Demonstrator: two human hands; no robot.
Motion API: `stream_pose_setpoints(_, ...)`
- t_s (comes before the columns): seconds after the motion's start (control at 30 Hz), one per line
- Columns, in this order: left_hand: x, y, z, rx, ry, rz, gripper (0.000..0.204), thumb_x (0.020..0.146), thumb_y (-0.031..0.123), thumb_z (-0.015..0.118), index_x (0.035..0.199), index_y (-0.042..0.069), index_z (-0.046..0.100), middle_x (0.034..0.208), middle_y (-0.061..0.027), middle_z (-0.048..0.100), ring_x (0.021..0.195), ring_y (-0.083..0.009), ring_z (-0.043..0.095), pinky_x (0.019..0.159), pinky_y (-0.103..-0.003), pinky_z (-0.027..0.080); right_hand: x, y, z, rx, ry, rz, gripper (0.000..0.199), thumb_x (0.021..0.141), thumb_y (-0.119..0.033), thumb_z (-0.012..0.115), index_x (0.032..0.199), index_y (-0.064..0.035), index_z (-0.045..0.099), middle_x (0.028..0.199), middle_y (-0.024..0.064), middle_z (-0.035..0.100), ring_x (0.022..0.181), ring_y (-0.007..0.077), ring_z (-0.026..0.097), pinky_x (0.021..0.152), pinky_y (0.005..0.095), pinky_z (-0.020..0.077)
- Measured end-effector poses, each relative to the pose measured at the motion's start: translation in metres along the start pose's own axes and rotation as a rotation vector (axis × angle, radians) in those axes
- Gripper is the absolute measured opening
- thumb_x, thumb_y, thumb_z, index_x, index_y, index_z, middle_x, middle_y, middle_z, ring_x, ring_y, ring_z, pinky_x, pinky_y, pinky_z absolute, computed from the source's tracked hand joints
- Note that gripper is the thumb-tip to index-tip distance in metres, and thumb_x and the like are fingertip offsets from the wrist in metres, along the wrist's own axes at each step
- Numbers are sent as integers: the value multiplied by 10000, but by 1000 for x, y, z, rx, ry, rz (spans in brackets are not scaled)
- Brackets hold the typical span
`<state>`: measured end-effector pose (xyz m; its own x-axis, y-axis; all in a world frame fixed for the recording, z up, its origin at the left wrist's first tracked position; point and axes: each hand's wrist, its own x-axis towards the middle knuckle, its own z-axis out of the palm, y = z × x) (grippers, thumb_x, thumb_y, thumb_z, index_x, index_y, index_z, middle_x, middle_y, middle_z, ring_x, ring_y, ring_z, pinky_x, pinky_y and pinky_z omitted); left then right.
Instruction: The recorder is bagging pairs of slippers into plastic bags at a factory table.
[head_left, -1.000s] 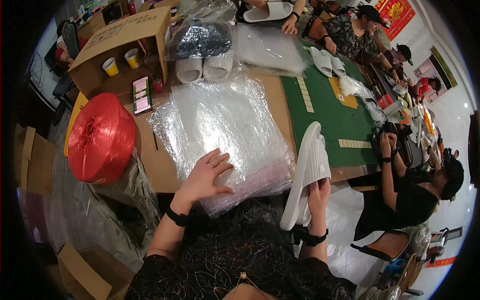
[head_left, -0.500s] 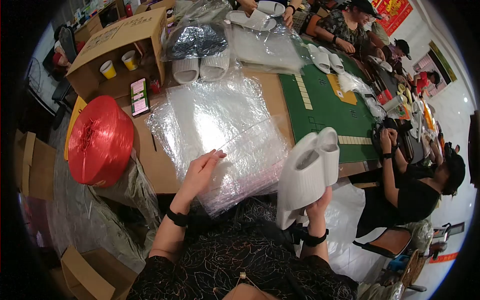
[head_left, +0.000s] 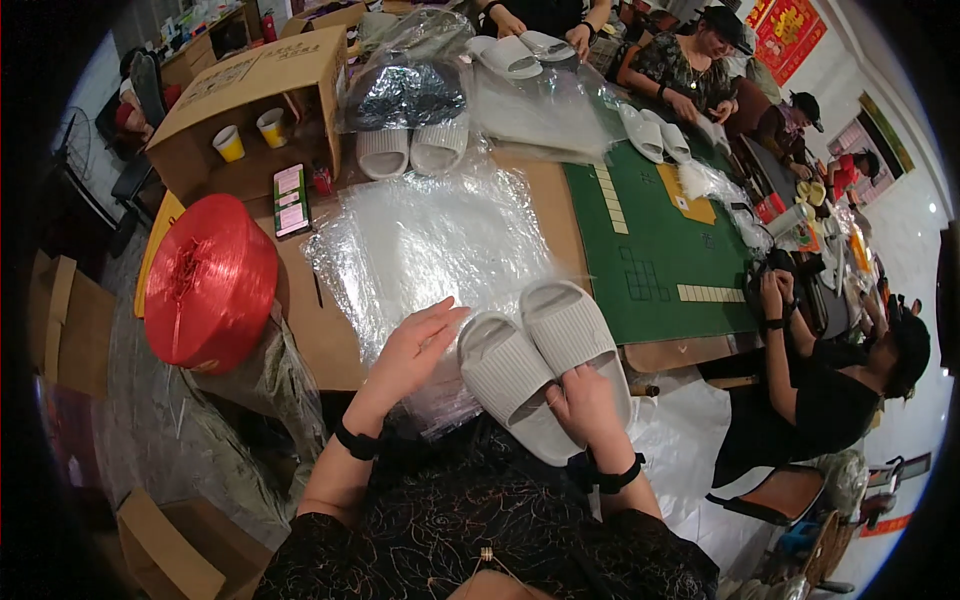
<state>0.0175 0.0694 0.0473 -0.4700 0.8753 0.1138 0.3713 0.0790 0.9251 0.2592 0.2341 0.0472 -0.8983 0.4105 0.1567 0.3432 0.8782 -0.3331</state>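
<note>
A pair of light grey slide slippers (head_left: 545, 360) lies side by side at the table's near edge, soles down and toes pointing away from me. My right hand (head_left: 588, 400) grips the pair at the inner sides, fingers closed where the two slippers meet. Left of them, my left hand (head_left: 415, 345) is held with its fingers stretched out and nothing in it, above a stack of clear plastic bags (head_left: 430, 235). The slippers' front parts overlap the right side of that stack.
A red roll of plastic twine (head_left: 210, 285) stands at the left, near a phone (head_left: 291, 200) and an open cardboard box (head_left: 250, 110) with cups. Bagged slippers (head_left: 412, 145) lie beyond the bags. A green mat (head_left: 650, 240) covers the right side. Co-workers sit around the table.
My right hand has brought the slippers left and turned them from upright to facing up, over the bags' edge. My left hand has shifted slightly right, fingers straighter.
</note>
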Motion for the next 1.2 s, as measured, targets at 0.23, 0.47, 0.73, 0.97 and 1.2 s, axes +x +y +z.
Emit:
stream_pose_setpoints(0.23, -6, 21, 15, 487, -25, 214, 364, 969, 229, 496, 1310, 151, 596, 1535, -113, 355, 1438, -364, 251, 1171, -548, 138, 8, -10, 3, 172, -23, -50, 227, 834, -191, 625, 890, 18, 558, 887, 222, 574, 832, 425, 578, 695, 518, 473)
stream_pose_setpoints(0.47, -16, 23, 19, 513, 3, 301, 372, 968, 222, 496, 1325, 175, 590, 1537, -72, 361, 1449, -350, 231, 1174, -548, 129, 33, -18, 13, 249, -21, 53, 236, 847, -178, 622, 922, 29, 538, 856, 273, 576, 792, 466, 572, 695, 532, 455)
stream_pose_setpoints(0.73, -14, 22, 12, 551, -47, 313, 370, 970, 222, 481, 1320, 174, 592, 1528, -73, 375, 1449, -338, 240, 1179, -537, 109, 50, -23, 23, 231, -27, -30, 242, 871, -207, 605, 910, 28, 558, 899, 277, 587, 811, 468, 578, 726, 532, 460)
stream_pose_setpoints(0.97, -18, 29, 20, 555, -92, 373, 390, 959, 206, 481, 1337, 178, 576, 1517, -53, 397, 1450, -314, 252, 1178, -543, 87, 62, -28, 33, 203, 88, 34, 186, 859, -158, 606, 925, 10, 565, 888, 252, 603, 798, 436, 588, 689, 515, 460)
stream_pose_setpoints(1.2, -23, 54, 13, 316, -154, 409, 373, 903, 118, 505, 1241, 140, 662, 1454, -79, 485, 1413, -316, 344, 1188, -502, 102, 129, -53, 47, 191, 29, 172, 260, 904, -262, 561, 978, -12, 572, 947, 239, 612, 851, 402, 629, 713, 466, 512)
